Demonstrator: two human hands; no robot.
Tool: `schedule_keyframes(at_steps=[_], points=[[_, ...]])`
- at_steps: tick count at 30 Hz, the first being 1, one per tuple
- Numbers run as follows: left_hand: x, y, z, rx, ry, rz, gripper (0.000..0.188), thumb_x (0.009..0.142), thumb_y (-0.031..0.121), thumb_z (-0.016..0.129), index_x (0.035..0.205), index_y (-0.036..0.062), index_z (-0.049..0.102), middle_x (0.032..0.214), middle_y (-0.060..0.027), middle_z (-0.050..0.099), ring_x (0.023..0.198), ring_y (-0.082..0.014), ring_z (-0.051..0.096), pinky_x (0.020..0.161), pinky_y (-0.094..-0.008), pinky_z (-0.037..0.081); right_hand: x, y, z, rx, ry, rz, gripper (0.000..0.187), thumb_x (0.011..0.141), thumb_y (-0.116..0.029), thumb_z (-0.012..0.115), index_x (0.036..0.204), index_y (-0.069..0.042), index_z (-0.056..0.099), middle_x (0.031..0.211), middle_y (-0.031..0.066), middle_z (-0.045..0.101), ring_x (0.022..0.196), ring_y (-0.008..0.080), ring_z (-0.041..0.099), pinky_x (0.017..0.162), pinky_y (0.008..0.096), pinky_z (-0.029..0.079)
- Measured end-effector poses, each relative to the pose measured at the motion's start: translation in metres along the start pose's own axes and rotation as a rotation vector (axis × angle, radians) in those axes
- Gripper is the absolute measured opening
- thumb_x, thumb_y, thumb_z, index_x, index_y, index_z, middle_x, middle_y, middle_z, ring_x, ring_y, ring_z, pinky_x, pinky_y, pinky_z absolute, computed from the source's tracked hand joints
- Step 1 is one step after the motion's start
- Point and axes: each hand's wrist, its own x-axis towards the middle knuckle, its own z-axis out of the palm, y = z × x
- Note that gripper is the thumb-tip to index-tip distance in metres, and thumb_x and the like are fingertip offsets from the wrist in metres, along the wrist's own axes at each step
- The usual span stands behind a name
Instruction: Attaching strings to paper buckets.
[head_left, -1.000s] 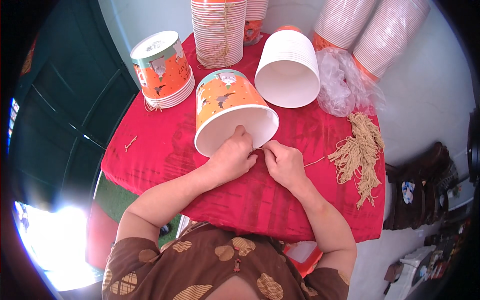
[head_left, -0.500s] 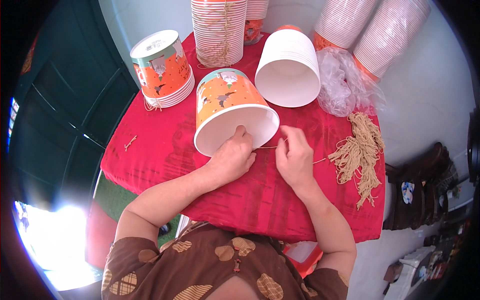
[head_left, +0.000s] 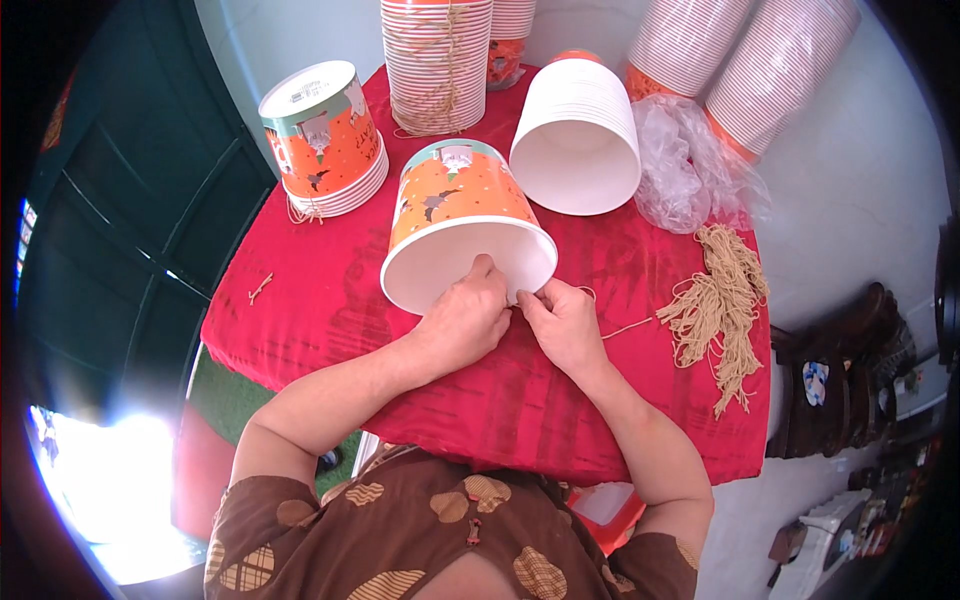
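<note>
An orange paper bucket with a green band and bat pictures lies on its side, its white mouth toward me. My left hand is closed at the lower rim, its fingers partly inside the mouth, against the bucket's wall. Close beside it, my right hand pinches a thin strand of tan string at the rim's lower right. That strand trails rightward toward a bundle of tan string on the table. What my left fingertips hold is partly hidden; string runs between both hands.
The table bears a red cloth. At its back left stands a string-tied bucket stack; a tall tied stack rises behind. Nested white buckets lie right of centre, beside crumpled plastic and wrapped stacks. A short string scrap lies left.
My right hand has moved left and closer to my left hand, now meeting the bucket's rim. The bucket has turned slightly, its mouth shifting a little left.
</note>
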Motion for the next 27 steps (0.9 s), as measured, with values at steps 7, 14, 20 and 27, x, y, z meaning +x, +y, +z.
schedule_keyframes(at_steps=[7, 14, 20, 27], points=[[-0.001, 0.008, -0.007, 0.119, -0.024, 0.054, 0.035, 0.072, 0.014, 0.078, 0.091, -0.0019, 0.054, 0.098, -0.0185, 0.054, 0.08, -0.0379, 0.063, 0.066, -0.0448, 0.055, 0.001, 0.002, -0.001, 0.051, 0.03, 0.017, 0.021, 0.088, -0.011, 0.062, 0.081, 0.008, 0.067, 0.056, 0.0103, 0.059, 0.051, 0.0096, 0.051, 0.049, 0.0318, 0.041], [0.0, 0.005, -0.001, 0.175, 0.032, 0.13, 0.032, 0.073, 0.013, 0.077, 0.091, 0.0007, 0.054, 0.093, -0.0156, 0.055, 0.077, -0.0345, 0.064, 0.063, -0.0434, 0.055, 0.003, 0.01, -0.002, 0.152, 0.013, 0.062, 0.026, 0.088, -0.012, 0.061, 0.072, 0.008, 0.063, 0.052, 0.0013, 0.05, 0.052, 0.0037, 0.043, 0.046, 0.0298, 0.037], [-0.001, 0.0, 0.004, 0.128, 0.05, 0.215, 0.021, 0.077, 0.007, 0.07, 0.088, 0.001, 0.054, 0.088, -0.0148, 0.056, 0.073, -0.035, 0.063, 0.061, -0.0437, 0.053, 0.005, 0.022, -0.002, 0.147, 0.026, 0.067, 0.027, 0.088, -0.012, 0.061, 0.071, 0.008, 0.062, 0.051, 0.0007, 0.048, 0.053, 0.003, 0.042, 0.045, 0.0296, 0.036], [0.0, -0.005, 0.0, -0.074, 0.0, 0.116, 0.011, 0.08, 0.006, 0.067, 0.083, 0.0018, 0.058, 0.086, -0.014, 0.06, 0.074, -0.0357, 0.063, 0.065, -0.0443, 0.051, 0.002, 0.004, -0.014, 0.073, -0.055, 0.031, 0.02, 0.086, -0.012, 0.062, 0.083, 0.007, 0.067, 0.065, 0.0099, 0.066, 0.06, 0.0087, 0.058, 0.056, 0.0306, 0.047]])
